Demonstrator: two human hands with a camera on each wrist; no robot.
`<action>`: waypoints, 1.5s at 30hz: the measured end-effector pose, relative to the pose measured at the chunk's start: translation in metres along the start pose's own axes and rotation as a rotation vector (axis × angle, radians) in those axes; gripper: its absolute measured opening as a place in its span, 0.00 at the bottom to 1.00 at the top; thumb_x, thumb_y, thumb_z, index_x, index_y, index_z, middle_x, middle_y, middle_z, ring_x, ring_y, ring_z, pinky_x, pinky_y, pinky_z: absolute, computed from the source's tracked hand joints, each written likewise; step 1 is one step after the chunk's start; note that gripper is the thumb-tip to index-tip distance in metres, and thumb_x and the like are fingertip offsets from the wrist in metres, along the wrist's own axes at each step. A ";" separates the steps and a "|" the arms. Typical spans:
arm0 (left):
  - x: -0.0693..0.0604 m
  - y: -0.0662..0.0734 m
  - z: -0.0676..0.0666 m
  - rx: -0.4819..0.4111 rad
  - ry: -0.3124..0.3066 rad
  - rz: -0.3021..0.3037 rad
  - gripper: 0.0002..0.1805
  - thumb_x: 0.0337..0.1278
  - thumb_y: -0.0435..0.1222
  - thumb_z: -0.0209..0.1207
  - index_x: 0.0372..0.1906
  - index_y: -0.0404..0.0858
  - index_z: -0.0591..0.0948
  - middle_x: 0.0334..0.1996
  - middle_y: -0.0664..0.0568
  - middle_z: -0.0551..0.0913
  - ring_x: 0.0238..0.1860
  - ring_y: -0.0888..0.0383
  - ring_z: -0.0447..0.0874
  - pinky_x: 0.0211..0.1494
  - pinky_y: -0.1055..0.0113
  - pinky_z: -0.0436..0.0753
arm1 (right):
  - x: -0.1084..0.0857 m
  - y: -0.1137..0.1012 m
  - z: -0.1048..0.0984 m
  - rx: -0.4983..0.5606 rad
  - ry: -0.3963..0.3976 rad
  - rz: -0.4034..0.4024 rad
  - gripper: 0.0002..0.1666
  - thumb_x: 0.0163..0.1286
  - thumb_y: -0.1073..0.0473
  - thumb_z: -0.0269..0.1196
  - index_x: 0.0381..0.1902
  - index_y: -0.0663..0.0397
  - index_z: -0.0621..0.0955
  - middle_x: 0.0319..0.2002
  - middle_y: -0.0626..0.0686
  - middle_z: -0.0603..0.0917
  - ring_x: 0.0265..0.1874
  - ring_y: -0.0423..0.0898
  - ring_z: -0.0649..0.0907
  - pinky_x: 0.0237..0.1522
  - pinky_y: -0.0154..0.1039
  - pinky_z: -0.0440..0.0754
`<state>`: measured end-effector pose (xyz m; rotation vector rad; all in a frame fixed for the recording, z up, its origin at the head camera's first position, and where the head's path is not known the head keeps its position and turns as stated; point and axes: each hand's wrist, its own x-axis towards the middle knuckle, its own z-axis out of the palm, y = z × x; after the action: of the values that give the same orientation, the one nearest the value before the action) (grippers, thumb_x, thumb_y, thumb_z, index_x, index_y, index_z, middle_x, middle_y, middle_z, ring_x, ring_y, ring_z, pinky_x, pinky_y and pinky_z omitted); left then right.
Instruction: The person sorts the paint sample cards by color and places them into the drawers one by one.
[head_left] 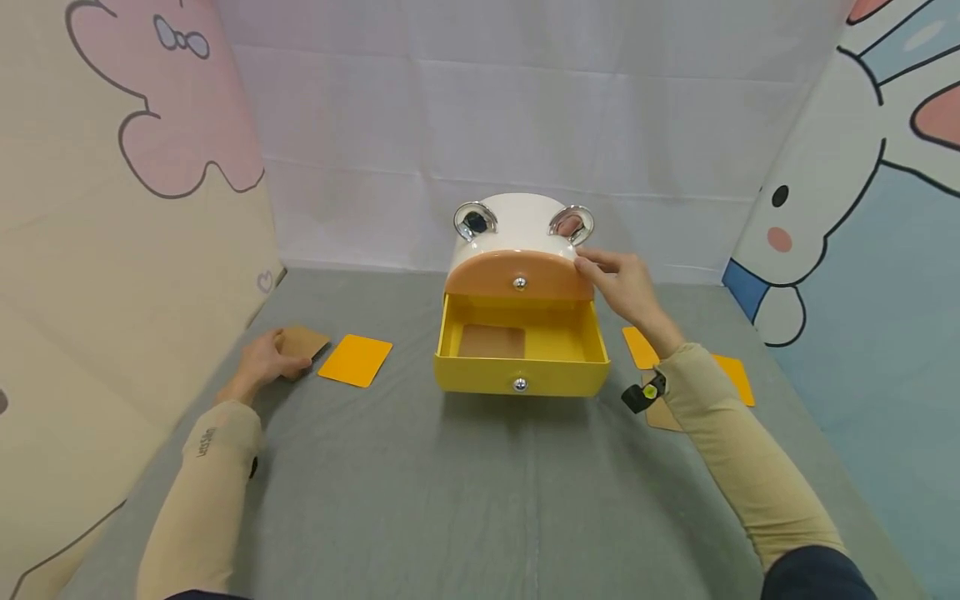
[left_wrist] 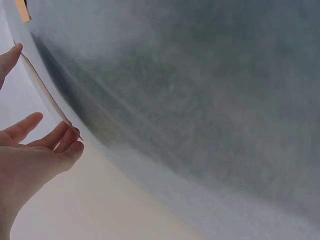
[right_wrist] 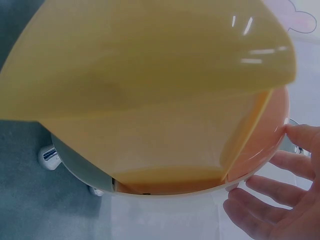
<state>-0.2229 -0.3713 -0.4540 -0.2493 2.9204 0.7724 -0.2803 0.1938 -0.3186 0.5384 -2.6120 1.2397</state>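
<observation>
My left hand (head_left: 262, 360) pinches a brown square card (head_left: 303, 340) by its edges, tilted at the table's left; the left wrist view shows the card edge-on between thumb and fingers. Beside it lies a yellow-orange card (head_left: 356, 361). A small animal-faced drawer cabinet (head_left: 517, 218) has a white top, silver ring ears and an orange upper drawer (head_left: 487, 279), which is closed. The yellow lower drawer (head_left: 480, 377) is pulled out, with a brown card (head_left: 491, 342) lying inside. My right hand (head_left: 626, 287) touches the cabinet's right side, thumb at its front rim, fingers extended.
Under the right forearm, partly covered, lie a yellow-orange card (head_left: 639, 346), another yellow-orange card (head_left: 737, 379) and a brown card (head_left: 662, 416). A grey cloth (head_left: 450, 500) covers the table. Printed and white fabric walls enclose its left, back and right.
</observation>
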 end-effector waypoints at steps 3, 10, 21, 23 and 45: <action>0.000 0.002 -0.005 -0.030 0.002 0.002 0.55 0.54 0.51 0.64 0.72 0.21 0.49 0.68 0.21 0.56 0.66 0.24 0.54 0.68 0.34 0.59 | 0.001 0.000 0.000 -0.002 0.001 0.000 0.25 0.72 0.47 0.57 0.61 0.52 0.79 0.57 0.62 0.82 0.55 0.60 0.80 0.57 0.59 0.77; -0.004 0.019 -0.016 -0.116 0.015 0.046 0.55 0.53 0.51 0.65 0.73 0.24 0.48 0.68 0.22 0.57 0.66 0.28 0.59 0.66 0.36 0.63 | 0.002 0.001 -0.001 -0.005 0.002 0.014 0.25 0.71 0.47 0.58 0.61 0.52 0.78 0.57 0.61 0.82 0.56 0.60 0.80 0.57 0.59 0.77; -0.009 0.052 -0.031 -0.128 -0.017 0.151 0.57 0.51 0.53 0.67 0.76 0.33 0.48 0.71 0.27 0.58 0.69 0.33 0.60 0.68 0.39 0.64 | 0.001 -0.002 -0.001 -0.005 -0.007 0.017 0.25 0.71 0.46 0.57 0.61 0.51 0.78 0.57 0.62 0.81 0.56 0.60 0.79 0.57 0.59 0.76; -0.011 0.060 -0.033 -0.120 -0.022 0.172 0.56 0.51 0.52 0.67 0.76 0.34 0.49 0.70 0.28 0.59 0.68 0.33 0.61 0.67 0.38 0.65 | 0.001 -0.002 -0.001 -0.002 -0.005 0.019 0.25 0.71 0.46 0.57 0.61 0.51 0.78 0.57 0.62 0.81 0.57 0.60 0.79 0.57 0.59 0.76; -0.037 0.144 -0.042 -0.053 -0.036 0.430 0.51 0.46 0.49 0.71 0.74 0.38 0.59 0.72 0.39 0.62 0.69 0.39 0.62 0.69 0.40 0.62 | 0.000 0.001 -0.001 -0.006 -0.001 0.001 0.26 0.71 0.47 0.57 0.61 0.53 0.78 0.56 0.63 0.82 0.56 0.60 0.79 0.57 0.59 0.76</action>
<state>-0.2167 -0.2639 -0.3429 0.3991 2.9541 0.8934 -0.2805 0.1948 -0.3187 0.5371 -2.6160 1.2322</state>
